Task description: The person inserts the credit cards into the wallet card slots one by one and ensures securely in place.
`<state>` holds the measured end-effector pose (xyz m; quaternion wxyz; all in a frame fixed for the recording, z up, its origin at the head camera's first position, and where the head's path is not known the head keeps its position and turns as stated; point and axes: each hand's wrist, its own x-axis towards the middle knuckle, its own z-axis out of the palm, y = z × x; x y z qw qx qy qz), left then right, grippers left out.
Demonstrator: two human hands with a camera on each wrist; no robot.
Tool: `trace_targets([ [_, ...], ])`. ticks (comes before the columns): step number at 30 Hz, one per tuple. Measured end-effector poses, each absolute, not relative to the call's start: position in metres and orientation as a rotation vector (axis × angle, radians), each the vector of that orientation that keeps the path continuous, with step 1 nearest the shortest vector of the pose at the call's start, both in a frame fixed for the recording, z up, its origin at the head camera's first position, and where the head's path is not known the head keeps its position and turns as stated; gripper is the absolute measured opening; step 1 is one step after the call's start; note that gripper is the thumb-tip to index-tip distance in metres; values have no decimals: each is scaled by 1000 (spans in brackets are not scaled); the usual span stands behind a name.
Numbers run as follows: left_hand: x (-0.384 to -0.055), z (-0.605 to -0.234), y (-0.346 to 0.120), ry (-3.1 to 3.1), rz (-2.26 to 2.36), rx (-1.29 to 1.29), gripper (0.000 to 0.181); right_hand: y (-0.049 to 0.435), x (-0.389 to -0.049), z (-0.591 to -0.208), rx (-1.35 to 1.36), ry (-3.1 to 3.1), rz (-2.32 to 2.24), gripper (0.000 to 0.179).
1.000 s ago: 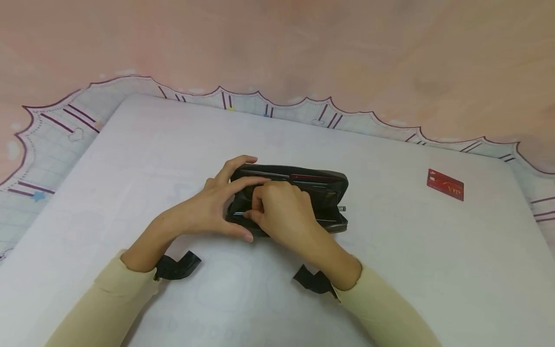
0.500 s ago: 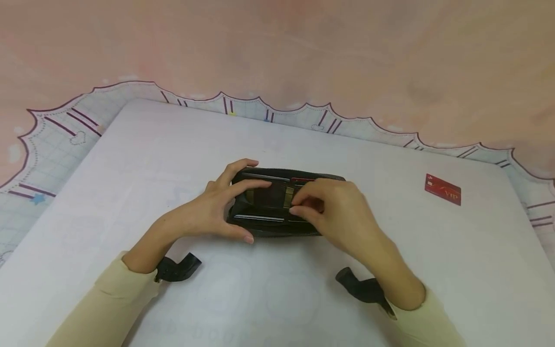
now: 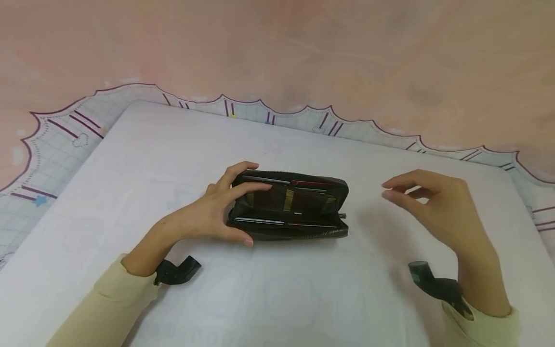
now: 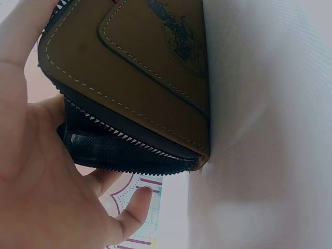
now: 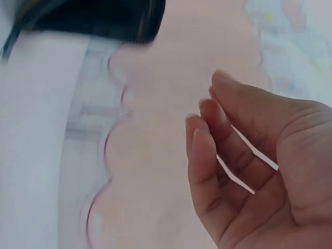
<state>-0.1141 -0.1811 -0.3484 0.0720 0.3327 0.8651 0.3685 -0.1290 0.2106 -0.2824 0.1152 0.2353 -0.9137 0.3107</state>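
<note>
A zip-around wallet (image 3: 299, 217) stands unzipped on the white table, its mouth spread toward the head camera. White-edged and red-edged cards (image 3: 314, 184) show in its slots, with a dark middle pocket between. My left hand (image 3: 208, 207) grips the wallet's left end, thumb along the near side and fingers at the far side and over the opening. Brown stitched leather (image 4: 140, 57) with a dark emblem shows on its outside in the left wrist view. To the right of the wallet, my right hand (image 3: 438, 202) hangs above the table, fingers loosely bent and holding nothing.
A white sheet covers the table (image 3: 277, 289). Beyond its far edge lies a pink cloth (image 3: 277, 48) with a scalloped, patterned border. Black wrist mounts (image 3: 178, 271) stick out from both sleeves. The red VIP card on the right is hidden behind my right hand.
My right hand has withdrawn from inside the wallet and moved right, over the spot where the red card lay in view. The left hand has kept its grip on the wallet.
</note>
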Motion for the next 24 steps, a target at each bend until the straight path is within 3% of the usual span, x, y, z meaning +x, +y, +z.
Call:
trace_targets([
  [6, -113, -348, -181, 2610, 1097, 1000, 93, 253, -140, -289, 305, -2761, 1026, 17],
  [24, -113, -349, -180, 2610, 1087, 1010, 93, 333, -161, -325, -451, -2922, 873, 57],
])
